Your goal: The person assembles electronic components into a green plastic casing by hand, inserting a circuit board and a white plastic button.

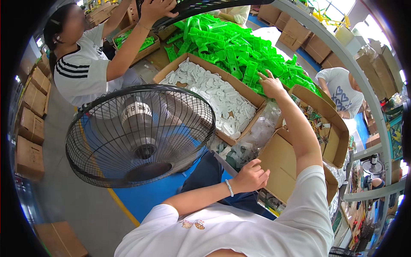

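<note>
My right hand [272, 85] is stretched out at the near edge of a big heap of bright green plastic parts [231, 45]. Its fingers are open and apart, by the green pieces, with nothing seen held in them. My left hand [251, 176], with a beaded bracelet [229, 187] at the wrist, hovers in front of my chest beside a cardboard box [278, 165]. Those fingers are curled closed, and whatever they may hold is hidden. Between the heap and me sits a cardboard tray [254, 97] full of small white plastic pieces [214, 96].
A black caged floor fan [141, 137] stands close on my left. Clear plastic bags [263, 128] lie by the tray, and a box of wired boards [338, 137] is at right. A co-worker [85, 73] handles a black fan grille [192, 8]; another person [342, 92] is far right.
</note>
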Available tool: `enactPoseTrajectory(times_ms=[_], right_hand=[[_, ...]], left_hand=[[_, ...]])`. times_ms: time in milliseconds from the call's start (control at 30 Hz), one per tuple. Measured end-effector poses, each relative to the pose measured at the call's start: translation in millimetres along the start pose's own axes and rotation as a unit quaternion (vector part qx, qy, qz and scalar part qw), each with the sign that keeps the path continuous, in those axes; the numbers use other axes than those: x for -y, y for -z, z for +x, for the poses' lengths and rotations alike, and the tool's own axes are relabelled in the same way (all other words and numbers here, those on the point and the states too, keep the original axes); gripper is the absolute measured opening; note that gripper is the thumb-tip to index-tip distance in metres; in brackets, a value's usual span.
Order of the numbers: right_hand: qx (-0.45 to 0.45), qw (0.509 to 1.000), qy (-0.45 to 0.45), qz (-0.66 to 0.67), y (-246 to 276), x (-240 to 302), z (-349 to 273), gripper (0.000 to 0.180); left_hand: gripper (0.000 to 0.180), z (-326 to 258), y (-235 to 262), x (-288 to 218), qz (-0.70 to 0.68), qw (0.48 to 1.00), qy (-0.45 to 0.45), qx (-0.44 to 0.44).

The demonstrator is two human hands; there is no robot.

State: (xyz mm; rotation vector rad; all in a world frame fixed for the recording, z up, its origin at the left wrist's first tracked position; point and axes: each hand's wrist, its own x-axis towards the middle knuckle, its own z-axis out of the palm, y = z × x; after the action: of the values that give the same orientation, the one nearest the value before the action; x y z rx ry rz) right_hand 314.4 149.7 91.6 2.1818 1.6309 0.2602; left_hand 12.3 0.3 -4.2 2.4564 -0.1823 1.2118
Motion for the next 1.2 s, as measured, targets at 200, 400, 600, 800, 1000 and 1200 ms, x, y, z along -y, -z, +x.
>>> enactPoseTrajectory(times_ms=[200, 400, 600, 800, 1000, 1200], right_hand=[[-0.136, 0.982, 0.012, 0.128, -13, -37, -5, 0.043], [-0.228, 0.898, -0.157, 0.343, 43, -50, -72, 0.028], [-0.339, 0.792, -0.112, 0.495, 71, -50, -184, 0.029], [-0.345, 0.219, -0.100, 0.907, 75, 72, -321, 0.039], [-0.146, 0.205, -0.121, 0.960, 59, 179, -409, 0.036], [-0.140, 0.341, -0.086, 0.926, 51, 170, -421, 0.034]], left_hand=[[0.018, 7, 2, -7, 0.018, 1.000, -0.010, -0.008], [0.014, 0, 1, -8, 0.016, 0.999, 0.001, -0.028], [0.010, 8, 6, -9, -0.044, 0.999, 0.019, -0.008], [0.040, 29, 30, -27, -0.500, 0.800, 0.318, -0.090], [0.053, 49, 50, -67, -0.677, 0.646, 0.321, -0.147], [0.046, 53, 32, -78, -0.811, 0.486, 0.304, -0.122]])
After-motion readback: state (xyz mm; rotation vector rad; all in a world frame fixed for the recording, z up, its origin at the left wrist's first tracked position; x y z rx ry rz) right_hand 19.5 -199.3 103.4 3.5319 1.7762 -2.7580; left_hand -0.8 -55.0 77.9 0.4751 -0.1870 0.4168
